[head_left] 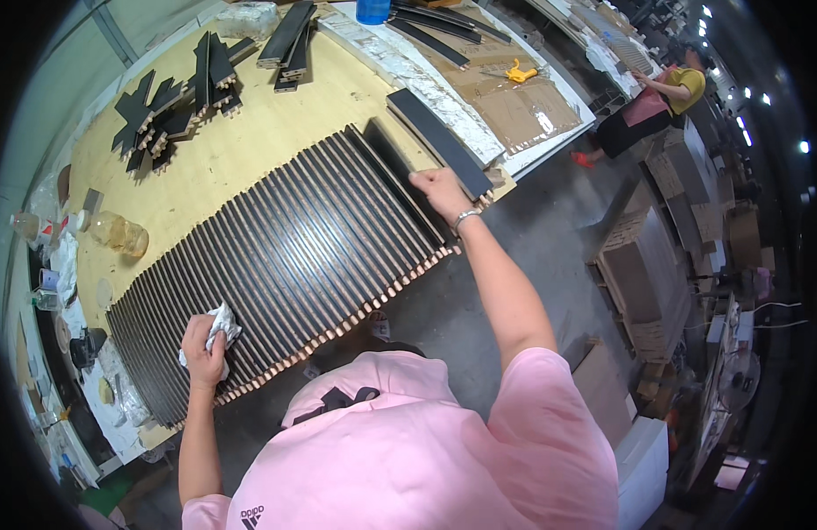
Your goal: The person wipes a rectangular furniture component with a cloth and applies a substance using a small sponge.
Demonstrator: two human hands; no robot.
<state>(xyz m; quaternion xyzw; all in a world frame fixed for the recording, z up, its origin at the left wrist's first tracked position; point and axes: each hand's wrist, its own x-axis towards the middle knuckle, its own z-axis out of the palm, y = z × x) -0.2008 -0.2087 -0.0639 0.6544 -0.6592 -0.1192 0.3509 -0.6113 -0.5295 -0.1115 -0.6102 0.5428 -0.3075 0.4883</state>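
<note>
A long row of dark slats (285, 256) stands on edge side by side across the plywood table (223, 159). My left hand (201, 349) is closed on a crumpled white cloth (221, 325) and presses it on the slats near the row's left end. My right hand (442, 192) rests on the right end of the row, fingers curled on the last slat beside a wider black board (439, 141) that lies flat.
More black pieces are piled at the table's far left (174, 106) and far middle (289, 40). A clear bottle (118, 233) lies at the left edge. Beyond lies cardboard with a yellow tool (519, 72). Another person (656, 102) stands at the far right. Stacked boxes (642, 283) stand on the floor.
</note>
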